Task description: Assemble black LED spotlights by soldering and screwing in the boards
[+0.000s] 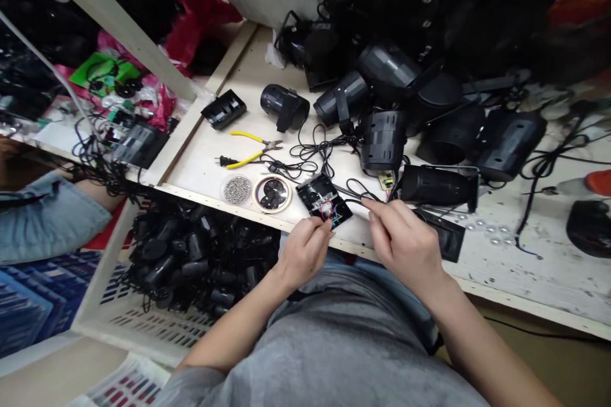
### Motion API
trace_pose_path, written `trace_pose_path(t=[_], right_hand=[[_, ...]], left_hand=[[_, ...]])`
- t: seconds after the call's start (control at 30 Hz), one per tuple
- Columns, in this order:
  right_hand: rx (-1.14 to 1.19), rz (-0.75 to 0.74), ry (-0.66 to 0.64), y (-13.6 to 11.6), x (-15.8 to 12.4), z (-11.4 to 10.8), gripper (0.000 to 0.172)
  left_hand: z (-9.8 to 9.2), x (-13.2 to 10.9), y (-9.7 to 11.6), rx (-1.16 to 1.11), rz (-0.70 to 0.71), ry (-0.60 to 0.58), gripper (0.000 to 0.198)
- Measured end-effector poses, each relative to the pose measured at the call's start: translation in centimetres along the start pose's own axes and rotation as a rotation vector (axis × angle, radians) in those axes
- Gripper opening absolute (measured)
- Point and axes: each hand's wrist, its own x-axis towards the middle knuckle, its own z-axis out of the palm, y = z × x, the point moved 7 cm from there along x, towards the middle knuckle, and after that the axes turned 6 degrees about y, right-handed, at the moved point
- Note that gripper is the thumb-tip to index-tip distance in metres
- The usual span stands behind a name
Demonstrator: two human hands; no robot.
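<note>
Near the table's front edge lies an open black plastic housing [319, 194] with thin red and blue wires [335, 215] inside. My left hand [306, 248] is closed, thumb and finger pinched at the housing's near edge beside the wires; whether it also grips a wire is hidden. My right hand [408, 241] is closed on a black cable [352, 201] that runs toward the housing. Left of the housing stand a round dish of black parts [273, 194] and a dish of small metal screws [237, 189]. Yellow-handled cutting pliers [252, 149] lie behind them.
Several black cylindrical lamp housings [382, 140] crowd the table's back and right. A black plug [226, 161] and another black box [223, 109] lie at left. Below the edge stands a white crate [107, 280] full of black parts. A co-worker's leg [52, 219] shows at left.
</note>
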Motion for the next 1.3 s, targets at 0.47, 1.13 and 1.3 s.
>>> trace_pose_path(t=[0.47,1.13,1.3], right_hand=[[-0.014,0.062,-0.221,1.1,-1.3,2.3,0.027],[0.345,0.307,-0.187,1.3,-0.8,3.7,0.017],[0.389,0.395,-0.207,1.7,-0.9,4.0,0.017]], left_hand=[[0.2,-0.6,-0.1,-0.121,-0.062,0.019,0.019],[0.6,-0.5,-1.1,-0.180,-0.052,-0.042,0.018],[0.6,-0.4,-1.2,-0.187,-0.053,-0.036,0.017]])
